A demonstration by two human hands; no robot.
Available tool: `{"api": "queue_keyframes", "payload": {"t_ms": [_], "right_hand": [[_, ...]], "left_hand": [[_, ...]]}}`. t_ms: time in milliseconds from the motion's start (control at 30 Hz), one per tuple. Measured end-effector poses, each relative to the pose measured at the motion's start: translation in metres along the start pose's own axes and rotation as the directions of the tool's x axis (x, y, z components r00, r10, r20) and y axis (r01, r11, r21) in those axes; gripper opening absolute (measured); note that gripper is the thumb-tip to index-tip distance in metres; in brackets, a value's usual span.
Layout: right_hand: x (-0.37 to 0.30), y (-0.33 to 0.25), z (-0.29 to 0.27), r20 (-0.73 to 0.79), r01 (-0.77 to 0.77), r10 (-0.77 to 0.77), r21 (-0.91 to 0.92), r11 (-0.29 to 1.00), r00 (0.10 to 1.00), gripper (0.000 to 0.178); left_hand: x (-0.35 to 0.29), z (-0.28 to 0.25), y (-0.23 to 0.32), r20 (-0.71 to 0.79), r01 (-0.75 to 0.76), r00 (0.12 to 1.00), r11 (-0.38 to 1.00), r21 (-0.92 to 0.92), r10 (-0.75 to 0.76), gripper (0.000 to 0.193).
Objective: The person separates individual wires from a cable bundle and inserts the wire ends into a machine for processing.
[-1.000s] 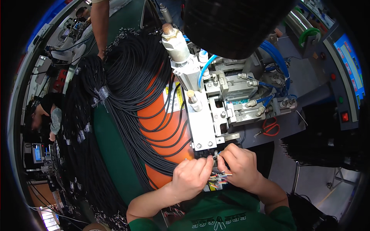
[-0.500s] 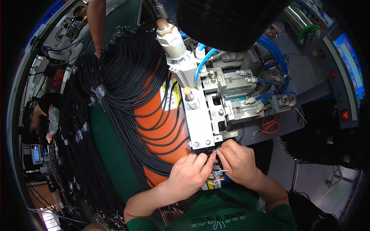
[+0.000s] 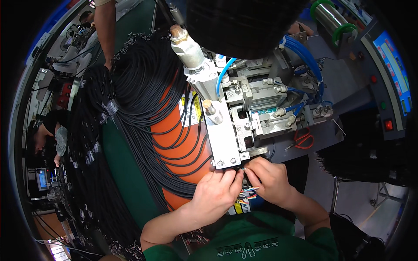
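Just below the front end of the white metal machine head (image 3: 225,150), both of my hands are closed in a pinch. My left hand (image 3: 216,190) and my right hand (image 3: 271,180) meet almost fingertip to fingertip over a thin wire end (image 3: 243,169), mostly covered by the fingers. Below the fingertips, several bare-ended coloured wires (image 3: 250,190) fan out in red, yellow, white and blue. Black cables (image 3: 174,185) run in from the left toward my left hand. Their ends near it are hidden.
A large coil of black cables (image 3: 143,65) covers the orange surface (image 3: 172,135). Blue air hoses (image 3: 311,61) feed the machine. Red-handled scissors (image 3: 303,138) lie to the right. A control panel (image 3: 389,82) and a wire spool (image 3: 333,19) stand beyond. Another person's arm (image 3: 106,35) reaches the coil.
The view has shifted slightly. My fingertips remain pinched together under the machine head, and the wire end between them shows less. The coloured wires below have shifted a little upward.
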State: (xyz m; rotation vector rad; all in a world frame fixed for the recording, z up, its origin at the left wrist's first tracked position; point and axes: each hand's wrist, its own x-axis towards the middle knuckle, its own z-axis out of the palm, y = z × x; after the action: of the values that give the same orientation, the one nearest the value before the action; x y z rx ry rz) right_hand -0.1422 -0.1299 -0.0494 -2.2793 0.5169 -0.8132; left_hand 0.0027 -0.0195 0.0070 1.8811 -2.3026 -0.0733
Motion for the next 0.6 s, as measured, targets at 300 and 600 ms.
{"api": "queue_keyframes", "payload": {"t_ms": [300, 600], "right_hand": [[0.000, 0.008, -0.004, 0.226, -0.425, 0.365, 0.345, 0.837, 0.903, 0.005], [-0.005, -0.008, -0.013, 0.272, -0.265, 0.116, 0.616, 0.742, 0.955, 0.025]], "left_hand": [[-0.030, 0.001, -0.012, -0.076, 0.234, 0.965, 0.955, -0.183, -0.251, 0.048], [-0.022, 0.006, -0.017, -0.131, 0.104, 0.970, 0.840, -0.532, -0.203, 0.039]]}}
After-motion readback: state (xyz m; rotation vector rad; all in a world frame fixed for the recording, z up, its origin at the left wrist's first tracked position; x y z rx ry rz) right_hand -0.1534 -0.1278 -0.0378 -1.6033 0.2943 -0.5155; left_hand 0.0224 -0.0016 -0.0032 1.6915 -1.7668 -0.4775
